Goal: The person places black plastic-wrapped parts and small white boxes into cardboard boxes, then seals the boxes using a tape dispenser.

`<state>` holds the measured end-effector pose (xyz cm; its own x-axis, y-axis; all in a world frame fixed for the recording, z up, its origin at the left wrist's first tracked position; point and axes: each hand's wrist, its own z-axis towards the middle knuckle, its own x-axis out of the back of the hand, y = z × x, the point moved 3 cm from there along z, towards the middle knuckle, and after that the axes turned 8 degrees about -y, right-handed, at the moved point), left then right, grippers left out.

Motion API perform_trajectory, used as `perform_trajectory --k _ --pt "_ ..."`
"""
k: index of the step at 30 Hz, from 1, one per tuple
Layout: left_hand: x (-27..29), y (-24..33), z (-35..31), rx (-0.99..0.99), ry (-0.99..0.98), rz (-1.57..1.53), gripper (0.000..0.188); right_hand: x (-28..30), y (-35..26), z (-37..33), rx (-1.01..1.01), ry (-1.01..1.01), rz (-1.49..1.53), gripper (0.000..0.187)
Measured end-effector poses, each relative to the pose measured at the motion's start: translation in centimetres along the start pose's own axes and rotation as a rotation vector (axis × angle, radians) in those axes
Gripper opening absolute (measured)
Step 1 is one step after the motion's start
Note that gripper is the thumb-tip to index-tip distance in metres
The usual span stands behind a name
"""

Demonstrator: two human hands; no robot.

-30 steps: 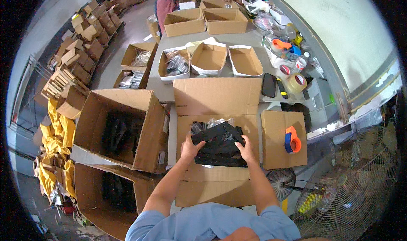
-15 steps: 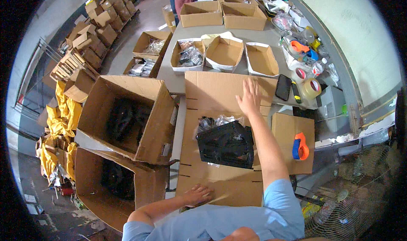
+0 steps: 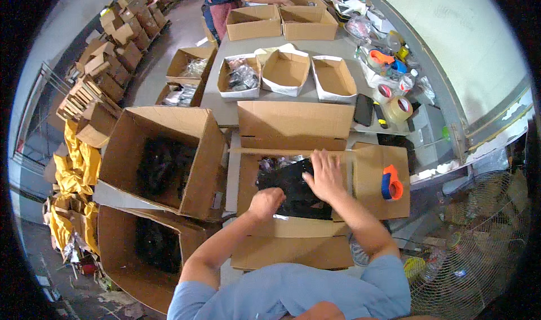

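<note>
A flattish cardboard box (image 3: 246,179) lies unfolded in front of me, its far flap (image 3: 298,117) tilted up and its near flap (image 3: 293,255) toward my body. Inside sits a black plastic part (image 3: 307,200), with clear plastic-bagged items (image 3: 276,163) showing at its far edge. My left hand (image 3: 267,203) is closed at the part's left side, its fingers curled; whether they pinch anything is hidden. My right hand (image 3: 326,176) rests over the part's far right corner, fingers stretched out and holding nothing.
Two deep cartons (image 3: 217,151) with black parts stand at my left. An orange and blue tape dispenser (image 3: 391,183) lies on cardboard at right. Beyond are white-sided trays (image 3: 284,72), a phone (image 3: 363,110) and tape rolls (image 3: 400,109). A fan (image 3: 456,241) stands at lower right; another person (image 3: 225,1) works far off.
My left hand has moved from the near flap up to the black part. My right hand has come down off the far flap toward the part. The far side of the box has folded upward.
</note>
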<state>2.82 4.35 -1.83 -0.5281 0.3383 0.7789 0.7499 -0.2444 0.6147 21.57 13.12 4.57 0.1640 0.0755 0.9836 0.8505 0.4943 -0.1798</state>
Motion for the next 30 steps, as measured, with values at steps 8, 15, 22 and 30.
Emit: perform_trajectory --k 8,15,22,30 --pt "-5.0 4.1 -13.7 -0.432 -0.692 0.310 0.064 -4.7 -0.2 -7.4 -0.006 -0.110 0.155 0.063" --pt "0.8 3.5 -5.7 0.076 -0.494 0.366 0.020 -3.0 0.0 -6.1 -0.030 -0.277 0.190 0.060" --pt "-3.1 -2.7 -0.6 -0.009 0.404 0.213 0.031 -8.2 -0.7 -7.1 -0.065 -0.381 0.005 0.069" --pt "-5.4 -1.1 -1.2 0.106 0.011 0.439 0.068 -12.3 -0.4 -8.4 -0.077 -0.052 0.059 0.064"
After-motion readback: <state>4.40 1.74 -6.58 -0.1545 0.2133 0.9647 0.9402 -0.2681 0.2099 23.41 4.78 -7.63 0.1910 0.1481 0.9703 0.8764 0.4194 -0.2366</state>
